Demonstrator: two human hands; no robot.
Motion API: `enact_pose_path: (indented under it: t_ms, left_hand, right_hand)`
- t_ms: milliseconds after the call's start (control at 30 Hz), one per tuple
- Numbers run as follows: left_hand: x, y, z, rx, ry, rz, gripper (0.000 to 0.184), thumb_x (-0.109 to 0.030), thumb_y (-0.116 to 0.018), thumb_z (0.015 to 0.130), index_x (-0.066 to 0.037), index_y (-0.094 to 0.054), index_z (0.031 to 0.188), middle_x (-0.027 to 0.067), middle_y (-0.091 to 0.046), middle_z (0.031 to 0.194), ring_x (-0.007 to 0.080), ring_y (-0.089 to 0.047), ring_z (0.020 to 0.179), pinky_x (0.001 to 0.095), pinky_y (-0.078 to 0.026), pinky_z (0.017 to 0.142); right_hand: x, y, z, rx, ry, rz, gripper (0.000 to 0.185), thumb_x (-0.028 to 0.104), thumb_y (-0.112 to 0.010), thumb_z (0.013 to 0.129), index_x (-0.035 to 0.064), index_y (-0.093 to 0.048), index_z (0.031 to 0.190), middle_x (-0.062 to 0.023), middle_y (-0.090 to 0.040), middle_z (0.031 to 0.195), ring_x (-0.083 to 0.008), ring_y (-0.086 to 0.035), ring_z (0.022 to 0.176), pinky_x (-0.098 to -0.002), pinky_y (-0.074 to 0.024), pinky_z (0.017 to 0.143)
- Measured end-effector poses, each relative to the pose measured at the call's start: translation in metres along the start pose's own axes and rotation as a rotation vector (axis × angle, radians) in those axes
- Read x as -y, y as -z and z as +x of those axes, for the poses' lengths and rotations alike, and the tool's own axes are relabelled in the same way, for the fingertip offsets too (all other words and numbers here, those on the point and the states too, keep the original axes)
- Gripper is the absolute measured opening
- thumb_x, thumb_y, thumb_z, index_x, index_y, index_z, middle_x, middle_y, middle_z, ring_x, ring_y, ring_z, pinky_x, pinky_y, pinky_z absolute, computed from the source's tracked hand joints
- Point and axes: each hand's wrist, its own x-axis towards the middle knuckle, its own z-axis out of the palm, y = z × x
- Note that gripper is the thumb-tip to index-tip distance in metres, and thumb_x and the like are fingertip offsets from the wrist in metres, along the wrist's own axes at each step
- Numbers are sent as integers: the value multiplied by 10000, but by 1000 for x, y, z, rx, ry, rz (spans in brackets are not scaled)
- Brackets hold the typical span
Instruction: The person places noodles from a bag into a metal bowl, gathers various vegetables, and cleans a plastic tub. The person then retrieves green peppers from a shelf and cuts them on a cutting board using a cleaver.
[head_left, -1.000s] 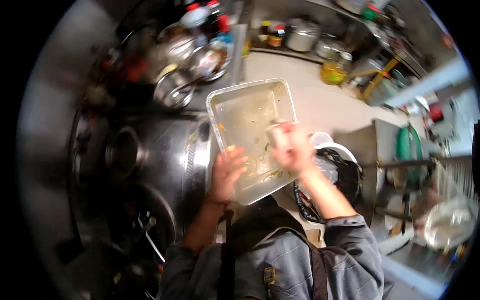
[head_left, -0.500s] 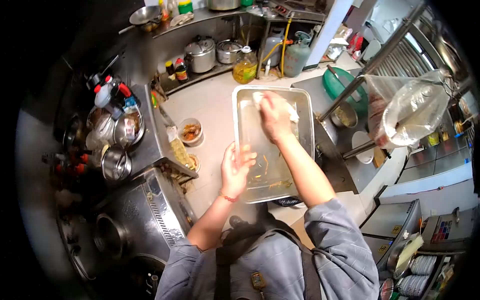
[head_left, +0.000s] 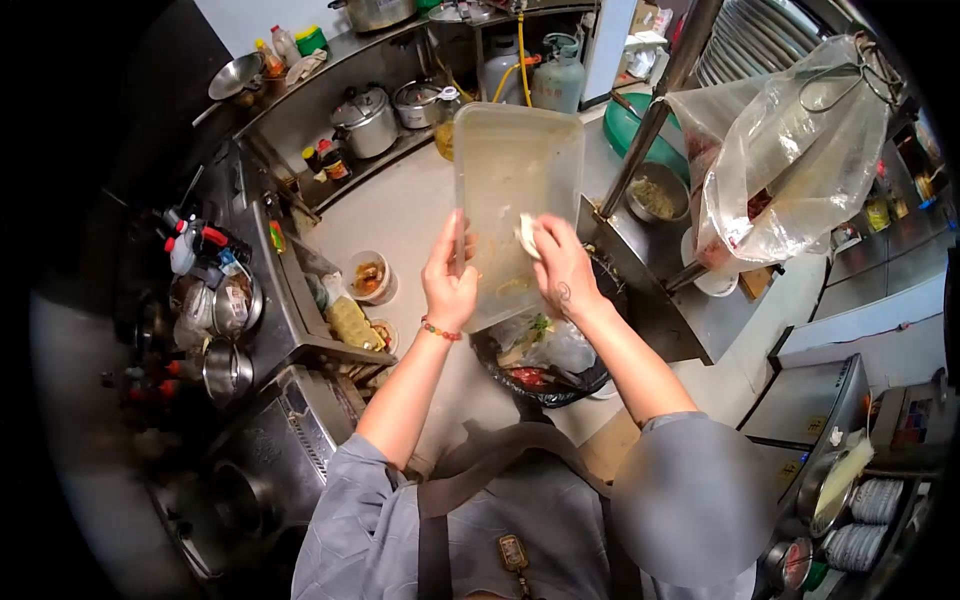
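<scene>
A translucent plastic tub (head_left: 518, 165) is held tilted in front of me, its lower end over a trash bin lined with a black bag (head_left: 553, 398). My left hand (head_left: 450, 278) is closed on the tub's left wall, with the thumb on the near side. A white cloth (head_left: 527, 238), perhaps a wad of tissue, is pinched in my right hand (head_left: 568, 268) at the tub's right side. Yellowish scraps cling to the inside of the tub near its lower end. Bagged waste and green and red scraps lie in the bin.
At left, a steel counter (head_left: 285, 315) carries bowls and bottles. A bucket of food scraps (head_left: 372, 278) stands on the floor. To the right, a plastic bag (head_left: 790, 150) hangs from a metal post above a steel table (head_left: 665, 320). Pots and gas cylinders (head_left: 557, 75) are behind.
The tub has tipped from nearly flat to steeply tilted, uncovering the bin below. My right hand has moved with the cloth from the tub's far end down toward its right side.
</scene>
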Motion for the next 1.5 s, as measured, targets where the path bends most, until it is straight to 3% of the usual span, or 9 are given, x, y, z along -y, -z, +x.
enact_pose_path:
  t_ms: [200,267,400,533,667,867,1067,1367,1500]
  left_hand:
    - [-12,-22,21,101,-131,46,727,162,-404,700,-29,-343,1399,132,-424,1376,243,-469,1229,352,-389,1011]
    - [-12,-11,21,209,-281,379,706,161,-412,682,-17,-398,1365,135,-441,1360,242,-482,1216,356,-399,1005]
    - [-22,-33,12,102,-264,337,656,141,-424,631,-15,-524,1260,180,-551,1234,310,-510,1186,350,-394,994]
    - [-31,-43,20,-4,-164,-4,661,144,-425,634,-18,-518,1267,186,-537,1246,310,-516,1180,334,-403,984]
    - [-17,-28,12,197,-342,364,670,189,-380,660,23,-455,1304,163,-445,1335,279,-485,1216,367,-394,1014]
    - [-42,-45,7,166,-342,435,668,163,-405,621,26,-497,1269,179,-522,1251,271,-497,1202,332,-368,1026]
    - [-54,-50,3,68,-373,358,655,122,-434,624,6,-518,1263,186,-540,1238,282,-511,1183,334,-378,1009]
    - [-71,-52,-6,60,-283,273,668,118,-444,610,-49,-555,1247,198,-549,1216,317,-539,1142,340,-401,978]
    - [-56,-44,-8,105,-298,399,677,116,-424,614,-93,-567,1242,185,-557,1211,322,-532,1151,349,-417,975]
  right_hand:
    - [-34,-37,-35,244,285,-3,395,-31,-575,671,63,-543,1054,-133,-522,1148,-334,-485,1091,-428,-401,935]
    - [-53,-26,-36,297,-41,101,405,-37,-564,673,41,-544,1070,-143,-556,1092,-358,-525,1016,-423,-438,883]
    - [-24,1,21,-271,139,-11,350,-36,-579,632,73,-592,963,-113,-571,1066,-335,-549,965,-419,-482,801]
    - [-34,-41,-37,25,311,-92,259,20,-599,653,102,-575,897,-60,-572,1066,-324,-540,972,-414,-497,807]
    - [-79,-35,-51,344,-38,-247,245,23,-561,695,102,-598,924,-75,-616,1006,-268,-565,935,-388,-467,797]
    - [-48,24,12,-360,-3,-326,544,-77,-530,635,71,-508,1159,-128,-591,1068,-338,-573,983,-415,-470,785]
    - [-60,-19,-26,-339,21,-346,454,-60,-530,663,63,-564,1098,-142,-538,1195,-334,-552,1057,-409,-463,853]
    - [-23,-14,-63,142,-241,-88,430,-57,-524,685,91,-522,1088,-136,-569,1082,-360,-582,952,-441,-478,791]
    - [-50,-5,-56,550,-30,-187,278,70,-456,792,126,-554,1046,-137,-600,1004,-370,-588,889,-440,-491,751]
